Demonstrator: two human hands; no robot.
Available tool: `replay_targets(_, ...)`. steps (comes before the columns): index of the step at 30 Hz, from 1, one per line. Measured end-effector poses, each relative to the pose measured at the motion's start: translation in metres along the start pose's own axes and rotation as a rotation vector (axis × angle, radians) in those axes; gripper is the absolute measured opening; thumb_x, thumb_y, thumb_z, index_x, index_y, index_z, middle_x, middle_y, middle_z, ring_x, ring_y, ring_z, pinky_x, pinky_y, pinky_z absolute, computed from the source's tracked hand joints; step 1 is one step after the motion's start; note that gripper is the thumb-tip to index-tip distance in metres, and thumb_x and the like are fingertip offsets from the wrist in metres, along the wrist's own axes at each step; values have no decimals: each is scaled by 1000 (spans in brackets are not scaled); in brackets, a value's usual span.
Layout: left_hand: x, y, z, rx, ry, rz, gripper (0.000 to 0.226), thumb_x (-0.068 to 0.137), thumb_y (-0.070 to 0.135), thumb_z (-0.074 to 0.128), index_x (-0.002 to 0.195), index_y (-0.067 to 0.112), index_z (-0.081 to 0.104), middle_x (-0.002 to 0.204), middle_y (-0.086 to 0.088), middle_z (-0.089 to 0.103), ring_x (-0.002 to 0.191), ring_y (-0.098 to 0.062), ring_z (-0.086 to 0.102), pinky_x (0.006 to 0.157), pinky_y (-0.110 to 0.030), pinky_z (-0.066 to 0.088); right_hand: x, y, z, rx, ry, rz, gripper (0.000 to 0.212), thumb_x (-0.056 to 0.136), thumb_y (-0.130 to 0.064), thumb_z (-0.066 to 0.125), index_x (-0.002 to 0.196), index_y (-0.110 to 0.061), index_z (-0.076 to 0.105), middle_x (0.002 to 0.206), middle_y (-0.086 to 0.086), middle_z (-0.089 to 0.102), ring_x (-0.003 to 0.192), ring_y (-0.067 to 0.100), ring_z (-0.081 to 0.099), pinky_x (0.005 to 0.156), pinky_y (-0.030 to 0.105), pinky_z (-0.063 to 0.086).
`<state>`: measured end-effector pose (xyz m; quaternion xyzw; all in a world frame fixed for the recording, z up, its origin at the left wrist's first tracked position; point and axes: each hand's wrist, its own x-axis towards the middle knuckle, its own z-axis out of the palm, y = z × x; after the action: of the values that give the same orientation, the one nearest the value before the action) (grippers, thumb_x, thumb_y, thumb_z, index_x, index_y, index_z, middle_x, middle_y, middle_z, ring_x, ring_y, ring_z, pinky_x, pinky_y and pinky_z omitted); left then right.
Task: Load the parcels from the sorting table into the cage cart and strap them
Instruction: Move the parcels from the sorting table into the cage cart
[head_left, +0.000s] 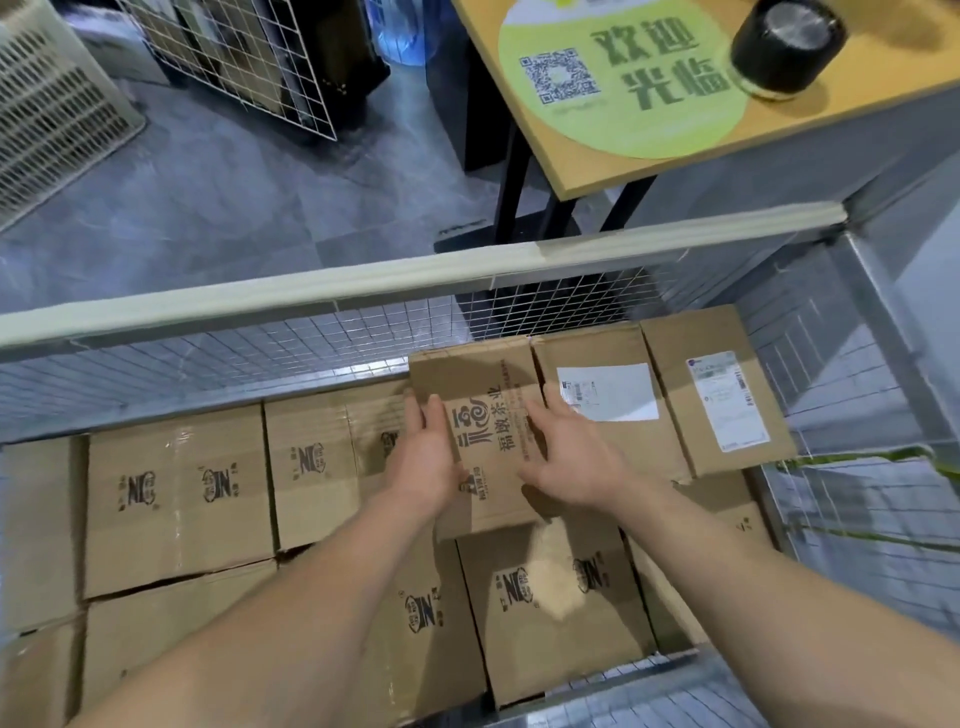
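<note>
Pressing tea carton (488, 441) into cage cart (363, 280), left hand (423, 460) and right hand (571, 457) flat, gripping nothing. Bridges seams of lower cartons (179, 499), no neighbour on left; could slide once released.

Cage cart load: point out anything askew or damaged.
The top-layer box under the left hand and right hand has a creased, worn far edge. It sits roughly in line with the labelled box beside it. Nothing else stands out.
</note>
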<state>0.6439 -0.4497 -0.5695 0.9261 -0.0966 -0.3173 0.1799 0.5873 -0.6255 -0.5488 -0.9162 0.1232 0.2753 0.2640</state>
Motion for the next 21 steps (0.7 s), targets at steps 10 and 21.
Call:
replay_targets(10, -80, 41, -89, 253, 58, 341, 81, 95, 48, 54, 156, 20, 8, 164, 0, -7, 151, -27, -5, 120, -47, 6, -117, -33, -44, -83, 325, 81, 74, 99, -48, 52, 158, -18, 19, 167, 5, 11, 153, 20, 10, 118, 27, 10)
replay_targets(21, -205, 149, -207, 368, 370, 951, 80, 93, 63, 28, 150, 7, 33, 159, -13, 28, 148, -35, 22, 116, -50, 29, -294, -91, -151, -96, 897, 202, 78, 94, -60, 37, 152, -8, 36, 160, 9, 29, 150, 25, 22, 120, 39, 19)
